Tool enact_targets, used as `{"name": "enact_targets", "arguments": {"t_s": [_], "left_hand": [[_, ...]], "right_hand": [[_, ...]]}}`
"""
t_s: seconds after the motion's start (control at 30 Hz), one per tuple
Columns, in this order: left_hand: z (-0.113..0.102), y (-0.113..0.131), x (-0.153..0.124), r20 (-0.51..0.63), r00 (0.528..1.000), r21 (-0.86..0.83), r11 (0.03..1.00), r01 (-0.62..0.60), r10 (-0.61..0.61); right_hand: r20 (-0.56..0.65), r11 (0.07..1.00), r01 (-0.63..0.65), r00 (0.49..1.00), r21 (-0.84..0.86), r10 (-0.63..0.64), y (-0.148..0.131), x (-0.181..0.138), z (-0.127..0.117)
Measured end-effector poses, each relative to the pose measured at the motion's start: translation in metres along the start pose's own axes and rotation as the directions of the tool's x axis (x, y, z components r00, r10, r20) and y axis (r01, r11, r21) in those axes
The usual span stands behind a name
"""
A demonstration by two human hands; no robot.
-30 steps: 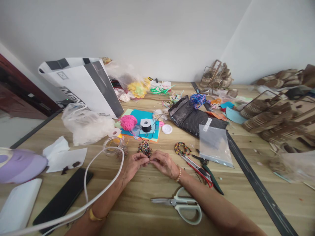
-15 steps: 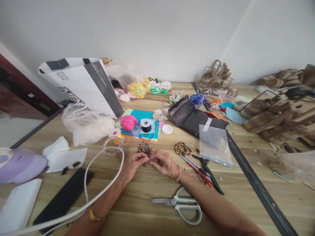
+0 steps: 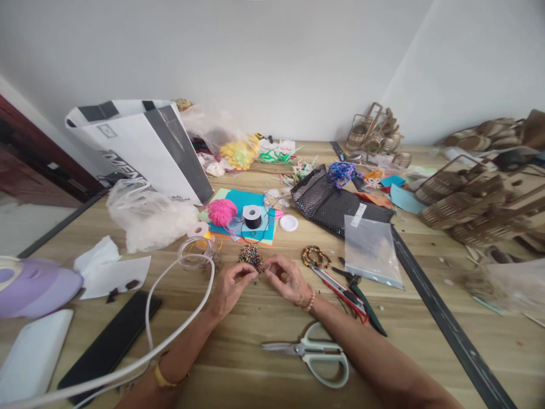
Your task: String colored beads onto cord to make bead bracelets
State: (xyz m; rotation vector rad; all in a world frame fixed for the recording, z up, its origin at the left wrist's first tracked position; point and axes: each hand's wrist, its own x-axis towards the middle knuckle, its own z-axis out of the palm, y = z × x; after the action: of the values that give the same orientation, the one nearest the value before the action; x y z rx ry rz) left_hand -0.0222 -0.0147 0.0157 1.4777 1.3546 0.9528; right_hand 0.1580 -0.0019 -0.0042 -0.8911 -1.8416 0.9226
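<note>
My left hand [image 3: 232, 287] and my right hand [image 3: 286, 278] meet fingertip to fingertip on the wooden table [image 3: 255, 363], both pinched on something too small to make out. Just beyond the fingers lies a heap of multicoloured beads [image 3: 250, 257]. A finished bead bracelet [image 3: 315, 257] lies to the right of my right hand. A black thread spool [image 3: 252, 217] and a pink yarn ball [image 3: 222, 212] rest on coloured paper sheets [image 3: 238, 200] farther back.
White-handled scissors [image 3: 317, 355] lie near my right forearm, red-handled pliers [image 3: 344, 292] beside it. A clear zip bag [image 3: 372, 250], black mesh pouch [image 3: 327, 201], white shopping bag [image 3: 140, 147], black phone [image 3: 110, 341], white cable [image 3: 179, 335] and wooden baskets [image 3: 477, 199] crowd the table.
Both hands shifted slightly farther from me, toward the bead heap, still pinched together. Nothing else moved.
</note>
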Motion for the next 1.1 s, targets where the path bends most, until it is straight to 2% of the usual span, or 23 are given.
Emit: {"name": "enact_targets", "arguments": {"t_s": [0.17, 0.27, 0.43, 0.57, 0.7, 0.8, 0.83, 1.0, 1.1], "left_hand": [[-0.001, -0.001, 0.000, -0.030, 0.996, -0.008, 0.996, -0.087, 0.087], [-0.001, -0.001, 0.000, -0.027, 0.995, -0.015, 0.995, -0.097, 0.096], [0.000, 0.000, 0.000, -0.012, 0.996, 0.005, 0.996, -0.091, 0.091], [-0.003, 0.003, 0.002, 0.030, 0.996, 0.040, 0.996, -0.083, 0.082], [-0.019, 0.008, 0.002, 0.150, 0.989, 0.207, 0.977, -0.039, 0.008], [-0.032, 0.013, -0.002, 0.381, 0.922, 0.380, 0.921, -0.086, -0.071], [-0.035, 0.014, -0.004, 0.428, 0.899, 0.420, 0.901, -0.108, -0.091], [-0.034, 0.016, -0.010, 0.545, 0.835, 0.520, 0.814, -0.259, -0.083], [-0.029, 0.013, -0.010, 0.580, 0.810, 0.540, 0.785, -0.304, -0.084]], "right_hand": [[0.175, 0.975, -0.094, 0.983, 0.199, 0.059, 0.004, 0.000, 0.004], [0.200, 0.952, -0.119, 0.978, 0.282, 0.063, 0.007, 0.000, 0.007], [0.092, 0.993, -0.037, 0.995, 0.112, 0.026, 0.008, 0.003, 0.005], [0.108, 0.997, 0.072, 0.991, 0.010, -0.073, 0.007, 0.005, 0.002], [0.106, 0.994, 0.101, 0.990, -0.050, -0.095, 0.008, 0.004, 0.003], [0.092, 0.993, 0.087, 0.993, -0.075, -0.080, 0.011, 0.003, 0.004], [0.093, 0.993, 0.087, 0.992, -0.077, -0.080, 0.011, 0.003, 0.004], [0.104, 0.993, 0.090, 0.991, -0.079, -0.081, 0.012, 0.002, 0.004], [0.101, 0.994, 0.079, 0.992, -0.073, -0.071, 0.012, 0.002, 0.004]]}}
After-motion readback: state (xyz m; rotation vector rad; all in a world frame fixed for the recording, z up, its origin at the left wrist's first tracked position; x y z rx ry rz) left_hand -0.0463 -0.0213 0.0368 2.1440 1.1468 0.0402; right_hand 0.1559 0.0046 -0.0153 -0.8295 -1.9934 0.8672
